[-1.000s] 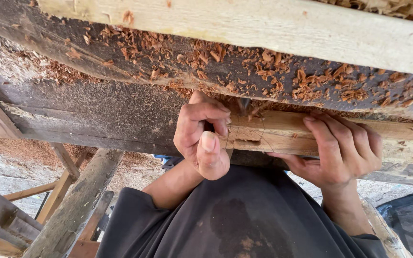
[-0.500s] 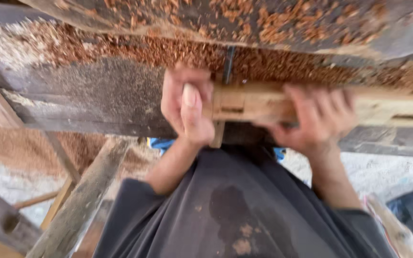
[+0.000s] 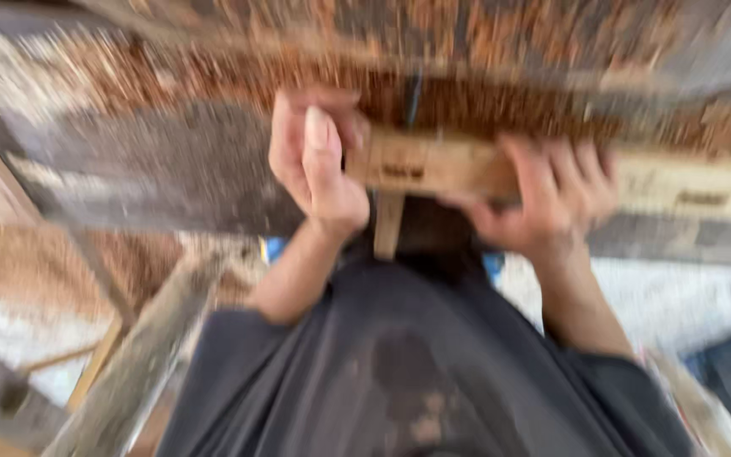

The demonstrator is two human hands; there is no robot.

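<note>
Both hands clench a pale wooden bar at the near edge of the shaving-strewn desk: left hand on its end, right hand farther along. Loose shavings could make it slip.

Head view, motion-blurred. Left hand gripping near end of pale wooden piece, thumb lying along it. Right hand wrapping same piece further along, fingers curling over top. Piece lying across dark work surface carrying reddish shavings. Short wooden peg hanging below piece. Dark garment filling lower frame.
</note>
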